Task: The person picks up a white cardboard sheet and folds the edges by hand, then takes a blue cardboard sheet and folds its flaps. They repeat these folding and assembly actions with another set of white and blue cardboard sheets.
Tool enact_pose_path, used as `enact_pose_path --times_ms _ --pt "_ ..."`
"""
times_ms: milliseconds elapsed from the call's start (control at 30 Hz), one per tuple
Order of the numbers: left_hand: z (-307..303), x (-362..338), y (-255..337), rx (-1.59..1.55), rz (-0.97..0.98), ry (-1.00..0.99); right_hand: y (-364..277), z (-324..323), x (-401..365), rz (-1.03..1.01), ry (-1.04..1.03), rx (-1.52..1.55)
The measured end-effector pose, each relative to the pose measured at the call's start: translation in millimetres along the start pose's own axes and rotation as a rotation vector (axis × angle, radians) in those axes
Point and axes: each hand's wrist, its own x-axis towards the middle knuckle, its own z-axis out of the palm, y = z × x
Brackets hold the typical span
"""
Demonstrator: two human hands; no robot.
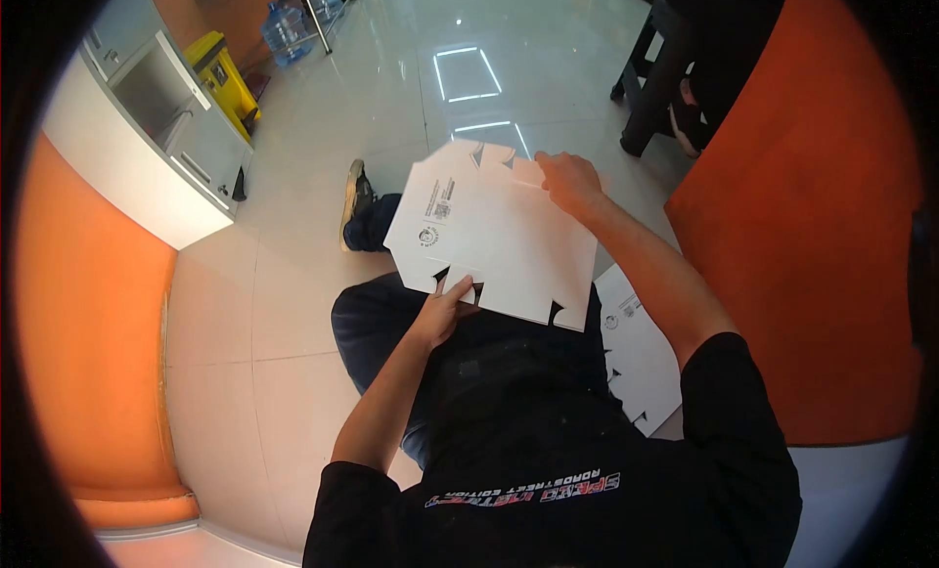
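Note:
A flat white cardboard box blank with notched edges lies tilted above my lap. Printed on its left part are a round logo, a code square and small text. My left hand grips the near edge beside a cut-out, thumb on top and the other fingers hidden beneath. At the far right corner my right hand is closed on the edge, its fingers curled over the cardboard. A second white blank with similar notches and print lies to the right of my leg, partly covered by my right arm.
An orange panel rises close on my right. On the left stand a white-and-grey cabinet and a yellow bin. Blue water bottles are at the back. A black stool and part of another person appear at the upper right.

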Motion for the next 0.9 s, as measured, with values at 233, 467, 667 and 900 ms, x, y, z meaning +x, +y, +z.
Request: enact_pose_path --times_ms 233,467,667,900 --pt "-13 -4 -21 -0.101 0.065 -0.050 -23 44 -23 0.005 0.002 -0.082" --pt "-7 -5 -22 -0.164 0.095 0.002 -30 61 -61 -0.004 0.016 0.147" --pt "-8 -6 -22 -0.174 0.083 0.001 -23 74 -68 -0.134 0.375 0.321" --pt "-9 -11 -15 -0.183 0.068 -0.001 42 27 21 0.045 -0.312 0.269"
